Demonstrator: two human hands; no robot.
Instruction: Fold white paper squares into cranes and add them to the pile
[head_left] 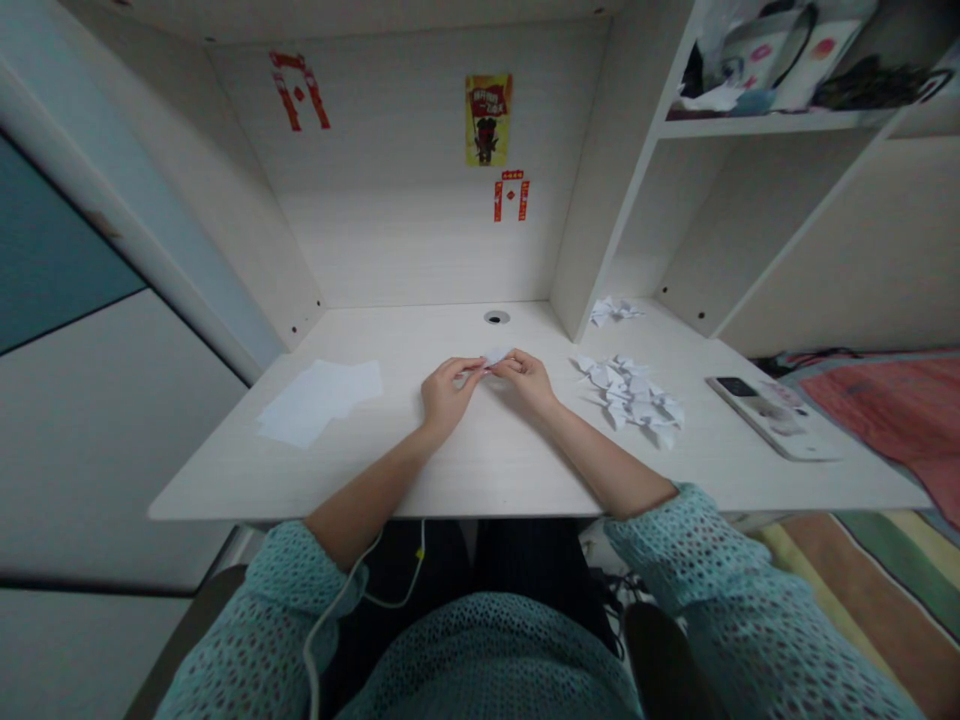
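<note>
Between my two hands is a small piece of white paper (496,355), held just above the middle of the desk. My left hand (448,392) pinches its left side between thumb and fingers. The right side is gripped by my right hand (529,378), fingers closed on it. How the paper is folded is too small to make out. Flat white paper sheets (319,400) lie in a loose, overlapping stack left of my hands. To the right is a pile of small folded white paper pieces (630,392), with pointed corners.
More folded pieces (616,310) lie behind the pile, beside the upright divider (611,220). A phone (772,418) rests at the desk's right. A cable hole (496,317) is near the back panel. A white cable (322,630) hangs below the front edge, by my left arm.
</note>
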